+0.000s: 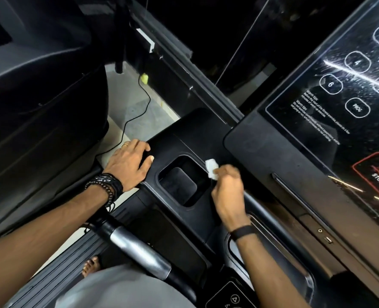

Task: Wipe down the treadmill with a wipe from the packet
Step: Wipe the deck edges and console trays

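The right hand (pixel 227 192), in the middle of the frame, is pinching a small folded wipe (pixel 211 168) in its curled fingers and pressing it to the treadmill (pixel 261 156) console, right at the rim of the cup holder (pixel 179 181). The left hand (pixel 128 163), just left of centre, is resting flat on the console's corner with fingers spread and holding nothing. The packet is not in view. The wipe is bunched small, so it is probably covering little surface per pass and could slip into the cup holder. Streaks are showing on the touch panel (pixel 339 85) at upper right; rubbing there could trigger the buttons.
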A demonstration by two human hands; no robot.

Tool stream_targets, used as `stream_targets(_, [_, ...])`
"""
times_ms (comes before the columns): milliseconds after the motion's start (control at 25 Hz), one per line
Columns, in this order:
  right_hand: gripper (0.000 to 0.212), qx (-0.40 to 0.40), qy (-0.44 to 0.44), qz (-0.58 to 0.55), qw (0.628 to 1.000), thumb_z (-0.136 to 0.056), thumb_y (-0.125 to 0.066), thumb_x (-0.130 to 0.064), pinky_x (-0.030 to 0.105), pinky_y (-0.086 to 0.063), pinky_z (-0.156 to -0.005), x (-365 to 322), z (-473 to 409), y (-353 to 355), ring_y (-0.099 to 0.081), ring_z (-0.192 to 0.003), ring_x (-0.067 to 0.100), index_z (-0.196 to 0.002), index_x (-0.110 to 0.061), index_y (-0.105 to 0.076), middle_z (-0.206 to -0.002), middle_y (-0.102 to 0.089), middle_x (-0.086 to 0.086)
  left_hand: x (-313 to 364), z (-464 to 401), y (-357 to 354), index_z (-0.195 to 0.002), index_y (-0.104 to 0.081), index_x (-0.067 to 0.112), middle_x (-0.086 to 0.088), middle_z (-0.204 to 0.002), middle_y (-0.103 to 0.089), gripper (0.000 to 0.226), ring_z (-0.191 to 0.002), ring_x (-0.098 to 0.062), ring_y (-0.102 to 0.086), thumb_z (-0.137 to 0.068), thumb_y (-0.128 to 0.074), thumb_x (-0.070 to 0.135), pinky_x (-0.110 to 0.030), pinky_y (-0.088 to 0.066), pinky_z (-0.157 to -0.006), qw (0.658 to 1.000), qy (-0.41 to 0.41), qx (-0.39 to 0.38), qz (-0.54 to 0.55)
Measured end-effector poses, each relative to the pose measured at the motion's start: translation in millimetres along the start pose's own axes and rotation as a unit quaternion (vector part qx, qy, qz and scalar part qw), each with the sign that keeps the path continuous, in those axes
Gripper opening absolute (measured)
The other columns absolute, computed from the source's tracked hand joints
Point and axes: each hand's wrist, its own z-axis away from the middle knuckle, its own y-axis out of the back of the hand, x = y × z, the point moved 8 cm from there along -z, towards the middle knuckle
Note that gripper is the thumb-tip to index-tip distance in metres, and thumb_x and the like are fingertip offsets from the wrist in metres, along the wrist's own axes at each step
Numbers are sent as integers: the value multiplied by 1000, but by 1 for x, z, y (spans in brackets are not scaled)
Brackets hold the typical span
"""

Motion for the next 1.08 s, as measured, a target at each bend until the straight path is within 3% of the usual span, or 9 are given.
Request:
stream_targets(120, [33,-24,73,-13,997,-74,-62,19,20,-33,-83,3,25,4,-56,-98,32,-98,-1,-73,-103,-64,18,0,2,0,-120,-56,13,-5,-117,-55,33,-111,-28,-52,-101,-45,37,-45,-44,-94,1000,3,-5,-4])
stream_targets(200, [32,-7,32,1,999,-74,-60,20,22,-38,-78,28,16,18,-62,-92,35,-94,-1,-73,-98,-66,17,0,0,1,-119,-56,12,-6,-116,-56,35,-109,-29,-53,-99,-44,38,-46,-45,-92,1000,4,-7,-9])
stream_targets(320, [34,17,-75,29,997,-71,-54,17,37,-50,-79,21,-20,15,-67,-88,40,-94,-1,-72,-93,-70,17,1,0,1,-120,-56,11,-7,-116,-56,29,-109,-30,-53,-101,-50,32,-46,-44,-92,1000,2,-8,-18])
stream_targets(440, [33,-3,33,32,999,-66,-56,19,36,-47,-78,-8,-11,2,-61,-91,37,-91,1,-69,-95,-65,18,4,0,3,-119,-55,13,-6,-115,-55,40,-108,-29,-53,-98,-40,43,-46,-45,-92,1000,1,-8,-14])
stream_targets(520, [34,-28,73,30,996,-76,-61,15,32,-40,-81,13,10,11,-58,-96,32,-98,-8,-71,-99,-63,15,6,0,-1,-117,-55,15,-5,-113,-55,46,-107,-29,-53,-93,-34,48,-45,-44,-92,1000,1,-18,-17])
stream_targets(600, [39,-19,34,17,999,-80,-60,12,34,-46,-81,34,1,22,-64,-91,30,-103,-17,-70,-95,-67,13,2,0,4,-116,-55,15,-5,-113,-55,43,-107,-30,-53,-93,-36,46,-45,-44,-92,1000,19,-9,-19])
stream_targets(720, [40,15,-70,24,997,-73,-54,15,41,-52,-87,18,-28,11,-67,-96,39,-105,-3,-70,-99,-70,19,-1,0,2,-115,-55,14,-5,-112,-55,41,-107,-30,-53,-93,-38,44,-46,-44,-93,1000,17,-13,-10])
stream_targets(880, [45,-10,120,34,992,-59,-46,15,33,-43,-88,-3,-3,-1,-59,-92,36,-96,2,-70,-100,-65,16,2,1,2,-117,-54,15,-4,-115,-54,35,-110,-28,-52,-98,-42,42,-45,-43,-93,1000,14,-14,-11])
stream_targets(1080, [20,13,-14,45,999,-85,-58,5,48,-57,-81,10,-24,10,-68,-88,45,-103,8,-66,-96,-69,27,2,-1,1,-119,-54,13,-5,-116,-54,28,-111,-28,-51,-101,-51,34,-44,-42,-94,1000,8,-5,-15])
